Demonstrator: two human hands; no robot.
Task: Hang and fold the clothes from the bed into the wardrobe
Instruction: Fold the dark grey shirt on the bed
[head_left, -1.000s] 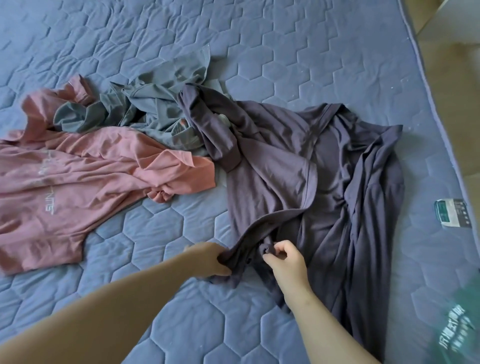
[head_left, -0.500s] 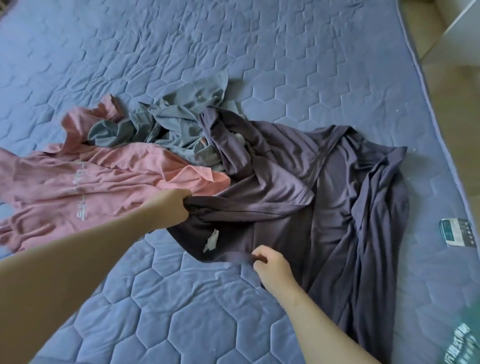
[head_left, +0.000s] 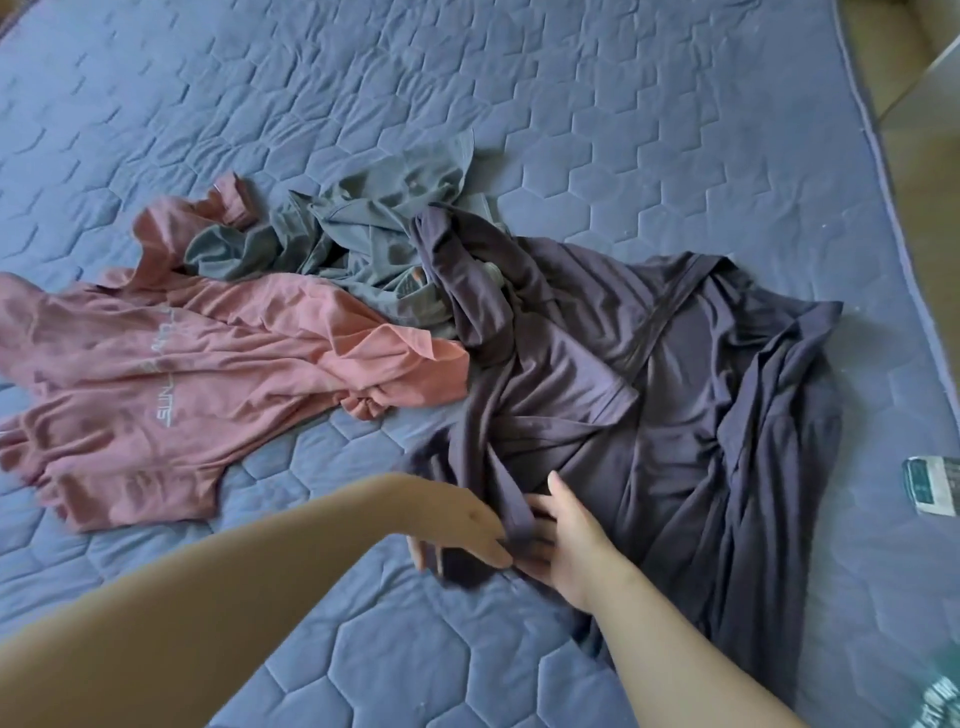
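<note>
Gathering the near hem of the crumpled dark purple jersey garment, my left hand and right hand lie on it with fingers nearly straight, probably to spread it for folding. Beyond lie the pink printed T-shirt and grey-green top on the blue quilted mattress.

The bed cover is showing up blue with a stitched hexagon quilt pattern all over. The top at the left of the frame is looking dusty pink with pale lettering printed on it. The crumpled garment in the middle is reading grey-green, and the big garment at the right is coming across dark purple-grey, plain.
</note>
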